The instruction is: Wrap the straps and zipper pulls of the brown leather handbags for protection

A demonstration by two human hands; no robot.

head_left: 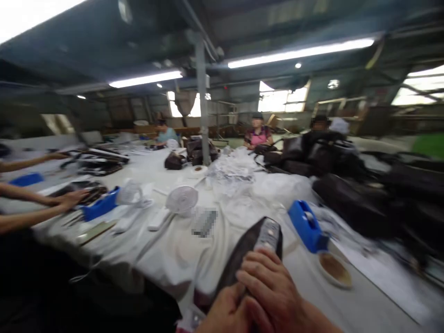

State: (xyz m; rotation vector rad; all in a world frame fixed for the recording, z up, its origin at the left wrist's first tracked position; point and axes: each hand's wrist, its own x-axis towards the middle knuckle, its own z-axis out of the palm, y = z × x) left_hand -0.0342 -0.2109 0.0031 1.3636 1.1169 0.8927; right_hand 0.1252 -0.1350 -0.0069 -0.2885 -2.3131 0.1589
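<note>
In the lower middle of the head view, both hands are on a dark, smooth, leather-like piece [234,259] with a rounded far end. A pale grey, printed strip [269,233] lies on top of that end. My right hand [272,284] is closed over the piece, its fingertips at the lower end of the strip. Closer to me, my left hand [231,310] is closed on the near part, thumb and fingers bent. The hands cover much of the piece, and blur softens the detail.
A blue tape dispenser [307,226] and a round dish [333,269] stand on the right. Dark bags [364,203] pile up beyond them. Crumpled plastic [239,180] and a small white fan [182,200] lie ahead. A co-worker's hands [71,201] are at left.
</note>
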